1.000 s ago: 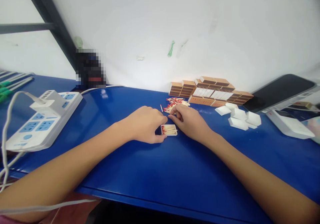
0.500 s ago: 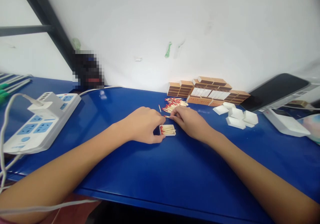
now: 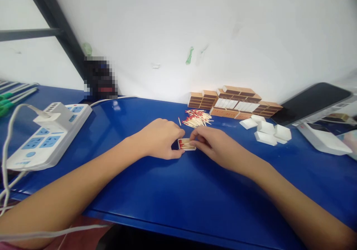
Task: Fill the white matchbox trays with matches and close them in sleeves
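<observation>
A small white matchbox tray (image 3: 185, 144) with red-tipped matches in it lies on the blue table (image 3: 156, 190). My left hand (image 3: 161, 138) is curled against the tray's left end, thumb and fingers gripping it. My right hand (image 3: 213, 144) rests on the tray's right end, its fingertips pinched over the matches inside. Just behind the hands lies a loose pile of red-tipped matches (image 3: 196, 118), with one stray match (image 3: 179, 121) to its left.
Brown matchboxes (image 3: 234, 101) are stacked along the wall, with white tray sleeves (image 3: 267, 131) in front. A white power strip (image 3: 46, 135) with a plugged cable sits at the left. A dark phone (image 3: 309, 103) and a white device (image 3: 323, 138) lie at the right.
My right hand has come back from the match pile to the tray and now presses on its right end. The left hand has stayed at the tray.
</observation>
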Tool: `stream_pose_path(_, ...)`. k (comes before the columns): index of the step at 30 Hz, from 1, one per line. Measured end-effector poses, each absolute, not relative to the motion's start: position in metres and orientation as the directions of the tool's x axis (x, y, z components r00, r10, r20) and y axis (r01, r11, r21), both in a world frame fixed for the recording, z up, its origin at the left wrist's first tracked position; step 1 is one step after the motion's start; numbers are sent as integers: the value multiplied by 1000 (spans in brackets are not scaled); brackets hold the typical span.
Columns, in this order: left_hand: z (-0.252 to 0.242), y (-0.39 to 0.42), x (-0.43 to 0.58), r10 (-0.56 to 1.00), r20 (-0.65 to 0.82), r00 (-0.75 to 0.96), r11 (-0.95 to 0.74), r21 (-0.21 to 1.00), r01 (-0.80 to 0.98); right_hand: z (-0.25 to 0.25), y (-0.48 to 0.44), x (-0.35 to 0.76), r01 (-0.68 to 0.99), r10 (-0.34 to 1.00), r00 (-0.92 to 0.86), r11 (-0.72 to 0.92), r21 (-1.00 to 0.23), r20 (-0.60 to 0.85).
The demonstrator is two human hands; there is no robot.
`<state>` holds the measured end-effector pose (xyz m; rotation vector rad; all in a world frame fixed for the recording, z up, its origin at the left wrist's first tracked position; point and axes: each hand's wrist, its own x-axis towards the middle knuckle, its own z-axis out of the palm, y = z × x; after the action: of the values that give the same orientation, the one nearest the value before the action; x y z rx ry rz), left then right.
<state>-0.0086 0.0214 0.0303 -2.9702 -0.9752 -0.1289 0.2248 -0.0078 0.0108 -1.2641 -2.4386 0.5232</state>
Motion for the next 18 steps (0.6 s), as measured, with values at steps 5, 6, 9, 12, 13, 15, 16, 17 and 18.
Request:
stream_pose_path(5, 30, 22, -8, 585, 78, 807, -810, 15, 586, 18, -8, 230, 735, 845, -526, 511, -445, 100)
stream_pose_path(6, 30, 22, -8, 588, 78, 805, -808, 14, 588, 18, -8, 230, 741, 847, -525, 506, -442, 90)
stream_pose_path(9, 31, 22, -8, 596, 75, 800, -802, 14, 597, 18, -8, 229, 743, 845, -528, 505, -439, 80)
stream_pose_path(12, 31, 22, -8, 595, 69, 801, -804, 18, 595, 16, -8, 229, 738, 841, -534, 514, -436, 87)
stream_pose_path(13, 32, 21, -8, 594, 68, 801, -804, 20, 594, 16, -8, 229, 741, 842, -533, 513, -434, 84)
stream_pose_path(15, 32, 21, -8, 594, 70, 802, -804, 22, 594, 16, -8, 228, 750, 845, -531, 504, -428, 65)
stream_pose_path(16, 32, 21, -8, 593, 70, 802, -805, 22, 593, 16, -8, 228, 756, 846, -530, 500, -423, 54)
stream_pose_path(17, 31, 21, -8, 591, 69, 803, -806, 22, 591, 16, -8, 227, 761, 847, -529, 497, -416, 44)
stream_pose_path(18, 31, 21, -8, 590, 68, 804, -807, 21, 590, 16, -9, 226, 768, 849, -527, 494, -408, 36)
